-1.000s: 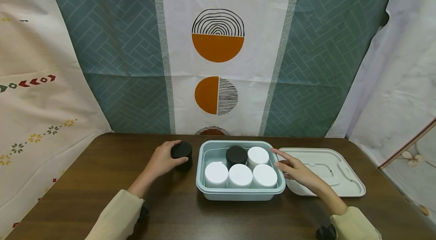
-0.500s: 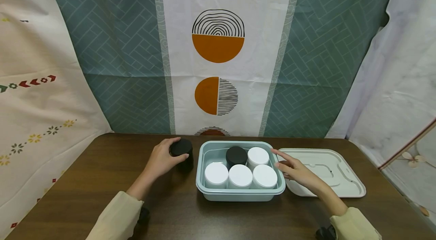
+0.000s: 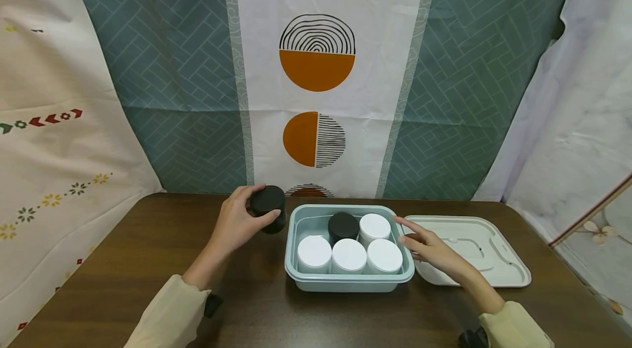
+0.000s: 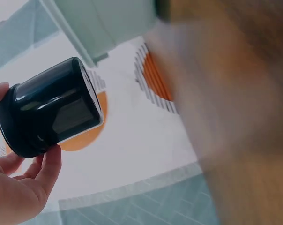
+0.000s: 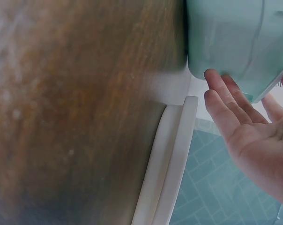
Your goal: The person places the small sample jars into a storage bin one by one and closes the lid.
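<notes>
My left hand grips a black jar by its lid, left of the light blue bin. In the left wrist view the jar is glossy and tilted, clear of the table, with thumb and fingertips around its wide lid end. Inside the bin stand another black jar and several white-lidded jars. My right hand rests at the bin's right rim, index finger stretched along it. In the right wrist view its fingers lie loosely extended beside the bin's outer wall.
A white lid lies flat on the brown table, right of the bin and partly behind my right hand. A patterned cloth hangs behind the table's back edge, with pale cloths on both sides.
My left hand has lifted the black jar off the table and moved it slightly right, closer to the bin. The right hand, bin and lid have stayed put.
</notes>
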Motion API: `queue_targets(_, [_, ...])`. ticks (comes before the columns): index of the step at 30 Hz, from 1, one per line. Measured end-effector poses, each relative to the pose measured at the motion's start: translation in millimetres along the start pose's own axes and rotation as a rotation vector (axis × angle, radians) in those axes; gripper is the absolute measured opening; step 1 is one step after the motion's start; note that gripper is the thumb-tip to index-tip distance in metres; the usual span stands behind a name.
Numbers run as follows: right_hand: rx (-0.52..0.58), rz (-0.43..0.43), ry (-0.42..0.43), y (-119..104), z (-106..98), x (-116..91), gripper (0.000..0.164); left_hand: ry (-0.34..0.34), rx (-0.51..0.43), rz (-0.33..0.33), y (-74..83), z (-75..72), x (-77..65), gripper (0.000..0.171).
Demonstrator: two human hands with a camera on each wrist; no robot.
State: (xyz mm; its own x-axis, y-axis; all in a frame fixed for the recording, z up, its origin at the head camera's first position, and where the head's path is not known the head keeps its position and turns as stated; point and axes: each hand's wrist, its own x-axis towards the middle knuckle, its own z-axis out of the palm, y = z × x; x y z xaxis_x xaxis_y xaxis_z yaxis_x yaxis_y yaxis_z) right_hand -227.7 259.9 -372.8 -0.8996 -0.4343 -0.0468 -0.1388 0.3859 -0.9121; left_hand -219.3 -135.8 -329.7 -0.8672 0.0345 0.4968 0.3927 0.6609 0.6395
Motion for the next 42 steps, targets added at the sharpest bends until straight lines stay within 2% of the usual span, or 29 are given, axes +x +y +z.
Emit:
queue_targets(10, [-0.001,0.011,0.002,0,0,-1,0.061,0.012,-0.088,0.068,21.7,11.4,6.3,0.059])
queue_targets(22, [0.0,0.013,0.014,1,1,-2,0.059,-0.03,-0.165,0.121,36.2,39.9,10.6,0.056])
queue_targets(32, [0.002,0.005,0.013,1,1,-1,0.06,-0.099,-0.081,0.1,31.5,55.1,9.3,0.059])
queue_targets(37, [0.016,-0.011,0.002,3,0,0,0.06,-0.175,-0.034,0.057,25.7,59.7,7.7,0.059])
queue_targets(42, [0.008,-0.013,0.006,4,0,0,0.06,-0.251,0.028,0.056,21.3,63.5,8.8,0.059])
